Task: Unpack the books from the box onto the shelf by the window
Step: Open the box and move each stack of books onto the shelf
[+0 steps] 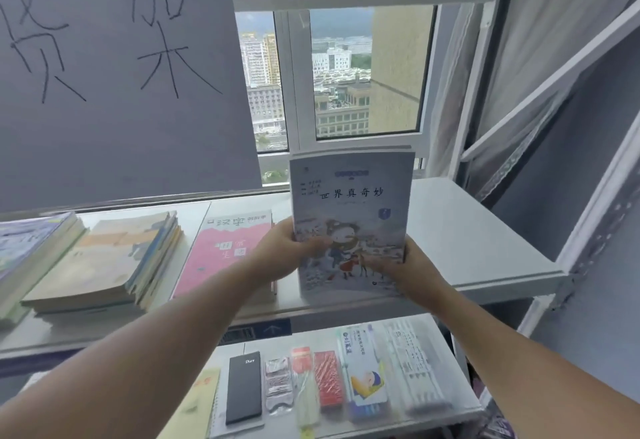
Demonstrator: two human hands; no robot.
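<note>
Currently I hold a small stack of books [349, 220] upright over the shelf [460, 230] by the window [363, 71]. My left hand [287, 251] grips the stack's lower left edge, thumb across the illustrated front cover; my right hand [405, 267] grips the lower right corner. Both hands are closed on the books. The stack's bottom edge appears to sit at or just above the shelf's front lip; I cannot tell whether it touches.

Step in hand, by my judgement: placing a batch on the shelf. The box is not in view.

Next move, as I judge it: tip the stack flat or stand it down, then let go with both hands together so the loose volumes do not fan out.

Edges and room: just beyond my left hand lies a pink book [225, 251], lying flat; further that way sit two flat piles [104, 262], the outermost cut off by the frame edge. Open shelf surface runs beyond my right hand as far as the shelf's end, where the frame upright [595, 217] stands. That side offers the clear room. Behind the stack is the window sill; below my forearms, the lower shelf [460, 383] carries stationery packets [367, 373].
</note>
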